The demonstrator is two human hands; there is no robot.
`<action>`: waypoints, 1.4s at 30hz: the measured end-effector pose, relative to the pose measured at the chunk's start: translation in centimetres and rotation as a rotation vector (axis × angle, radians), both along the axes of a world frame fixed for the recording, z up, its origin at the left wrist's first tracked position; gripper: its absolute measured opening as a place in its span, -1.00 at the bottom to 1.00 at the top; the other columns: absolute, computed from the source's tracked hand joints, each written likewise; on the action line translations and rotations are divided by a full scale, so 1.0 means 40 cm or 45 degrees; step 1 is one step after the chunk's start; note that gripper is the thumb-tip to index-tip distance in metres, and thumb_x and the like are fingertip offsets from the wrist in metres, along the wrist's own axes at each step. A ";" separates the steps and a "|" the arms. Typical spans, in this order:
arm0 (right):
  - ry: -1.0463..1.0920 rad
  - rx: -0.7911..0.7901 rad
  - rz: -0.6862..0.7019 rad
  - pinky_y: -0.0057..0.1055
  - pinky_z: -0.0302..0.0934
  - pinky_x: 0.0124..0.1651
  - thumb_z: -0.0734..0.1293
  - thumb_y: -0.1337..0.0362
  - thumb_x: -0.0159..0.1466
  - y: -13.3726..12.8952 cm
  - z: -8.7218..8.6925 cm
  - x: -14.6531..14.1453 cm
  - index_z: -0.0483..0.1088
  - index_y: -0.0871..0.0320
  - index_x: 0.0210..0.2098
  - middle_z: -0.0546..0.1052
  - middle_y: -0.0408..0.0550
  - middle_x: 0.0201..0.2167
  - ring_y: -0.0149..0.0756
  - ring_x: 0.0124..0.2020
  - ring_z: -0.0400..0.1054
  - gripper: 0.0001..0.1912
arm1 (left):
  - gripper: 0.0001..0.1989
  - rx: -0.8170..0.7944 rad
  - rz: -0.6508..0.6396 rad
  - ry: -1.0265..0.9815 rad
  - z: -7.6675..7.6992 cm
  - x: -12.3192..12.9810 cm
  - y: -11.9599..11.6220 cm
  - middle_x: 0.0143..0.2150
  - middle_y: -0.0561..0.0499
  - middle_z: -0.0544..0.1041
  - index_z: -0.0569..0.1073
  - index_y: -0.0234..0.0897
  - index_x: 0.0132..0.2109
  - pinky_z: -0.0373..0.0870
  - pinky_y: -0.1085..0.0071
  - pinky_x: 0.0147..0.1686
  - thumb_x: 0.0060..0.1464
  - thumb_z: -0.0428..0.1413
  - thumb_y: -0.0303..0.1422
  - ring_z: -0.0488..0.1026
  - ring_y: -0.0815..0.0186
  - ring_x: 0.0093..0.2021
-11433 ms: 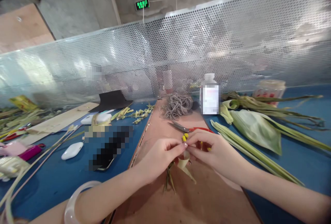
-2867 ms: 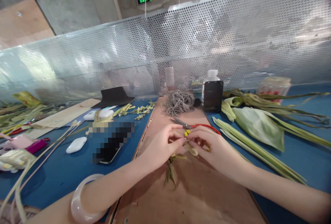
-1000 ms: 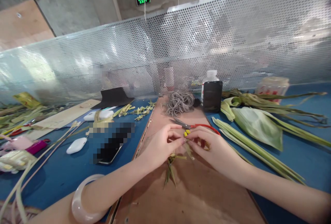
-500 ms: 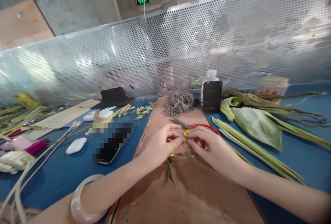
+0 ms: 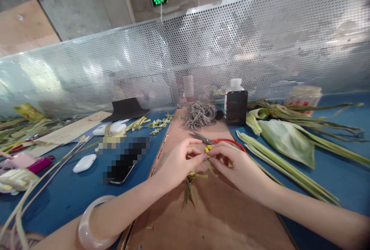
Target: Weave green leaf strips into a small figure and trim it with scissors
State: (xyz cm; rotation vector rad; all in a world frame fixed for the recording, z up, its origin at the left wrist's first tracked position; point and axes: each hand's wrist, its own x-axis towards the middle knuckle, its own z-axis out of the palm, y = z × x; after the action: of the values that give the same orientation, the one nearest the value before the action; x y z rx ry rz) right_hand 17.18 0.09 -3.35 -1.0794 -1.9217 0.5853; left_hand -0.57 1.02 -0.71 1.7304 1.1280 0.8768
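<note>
My left hand (image 5: pixel 179 162) and my right hand (image 5: pixel 232 162) meet fingertip to fingertip over the brown board (image 5: pixel 214 219). Both pinch a small leaf strip (image 5: pixel 212 169) whose lower end hangs down between them. Small yellow pieces (image 5: pixel 208 148) show just above the fingertips; whether they are joined to the strip I cannot tell. Below my left hand lies a bundle of cut greenish leaf strips (image 5: pixel 189 193), partly covered by the fingers. Just beyond my right hand are scissors (image 5: pixel 206 139) with red handles, partly hidden behind it.
Grey cord (image 5: pixel 200 115) lies coiled at the board's far end. A bottle (image 5: pixel 236 103) stands behind a dark phone-like slab. Green leaves (image 5: pixel 286 138) and stalks spread over the blue table on the right. On the left are a phone (image 5: pixel 128 159), a white case (image 5: pixel 84 163) and plant scraps.
Almost nothing differs. My fingers shift very slightly around the leaf strip, and the yellow pieces move a little with them.
</note>
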 end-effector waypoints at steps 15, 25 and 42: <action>-0.043 -0.012 -0.028 -0.39 0.15 -0.40 0.22 0.26 0.24 -0.002 0.004 -0.003 0.41 0.10 -0.29 0.43 -0.10 -0.38 -0.36 -0.45 0.27 -0.85 | -0.57 -0.018 -0.018 0.011 0.003 -0.002 -0.001 -0.27 -0.02 0.54 0.27 -0.22 0.05 0.26 0.42 -0.37 0.02 0.12 -0.28 0.44 0.31 -0.31; -0.055 0.016 -0.014 -0.39 0.18 -0.37 0.22 0.26 0.24 -0.004 0.006 0.000 0.42 0.11 -0.28 0.43 -0.09 -0.35 -0.36 -0.42 0.29 -0.84 | -0.58 -0.029 -0.019 -0.008 0.008 0.002 -0.003 -0.28 -0.03 0.53 0.26 -0.25 0.04 0.29 0.40 -0.34 0.01 0.12 -0.30 0.45 0.32 -0.32; 0.001 0.074 0.010 -0.39 0.23 -0.37 0.21 0.32 0.23 0.003 0.000 0.002 0.42 0.11 -0.24 0.45 -0.07 -0.29 -0.37 -0.41 0.32 -0.83 | -0.57 -0.060 0.001 -0.059 0.014 0.003 -0.005 -0.26 -0.06 0.52 0.28 -0.27 0.03 0.26 0.41 -0.37 0.01 0.12 -0.29 0.42 0.32 -0.31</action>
State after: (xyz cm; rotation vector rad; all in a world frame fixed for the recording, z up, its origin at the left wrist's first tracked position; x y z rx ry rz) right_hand 17.26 0.22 -3.35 -1.0352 -1.9312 0.5313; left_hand -0.43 0.80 -0.15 1.6631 1.1107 0.8793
